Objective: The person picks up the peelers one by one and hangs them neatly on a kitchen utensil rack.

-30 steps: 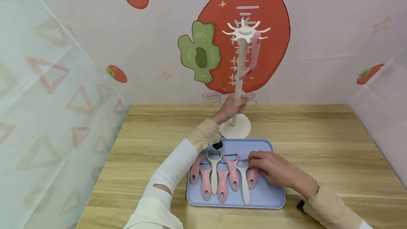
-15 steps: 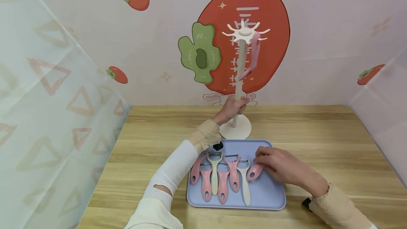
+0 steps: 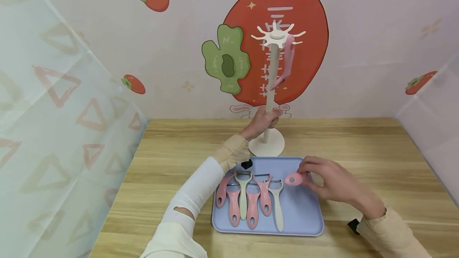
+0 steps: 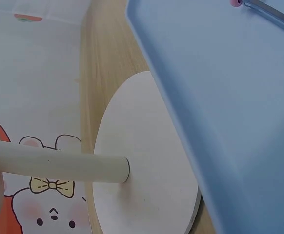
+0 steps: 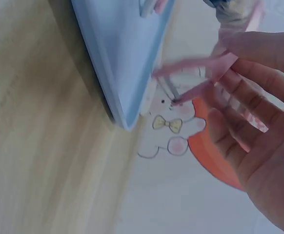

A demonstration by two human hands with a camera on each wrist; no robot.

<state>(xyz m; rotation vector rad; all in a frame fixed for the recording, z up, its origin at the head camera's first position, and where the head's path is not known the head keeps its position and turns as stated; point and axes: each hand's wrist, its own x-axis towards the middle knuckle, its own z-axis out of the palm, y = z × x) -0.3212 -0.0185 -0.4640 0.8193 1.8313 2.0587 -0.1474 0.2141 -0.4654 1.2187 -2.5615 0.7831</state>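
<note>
Right hand (image 3: 328, 178), part-curled, pinches a pink peeler (image 3: 298, 179); left hand (image 3: 263, 122) wraps closely round a white pole (image 3: 273, 67).

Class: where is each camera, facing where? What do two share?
Head: worn there, facing forward and down; left hand, right hand and pale blue rectangular tray show.
Left wrist: there, facing a white round-based stand; left hand's edge shows.
Right wrist: there, facing right hand holding a pink metal-bladed peeler.
Shared: peeler, head and right wrist.
</note>
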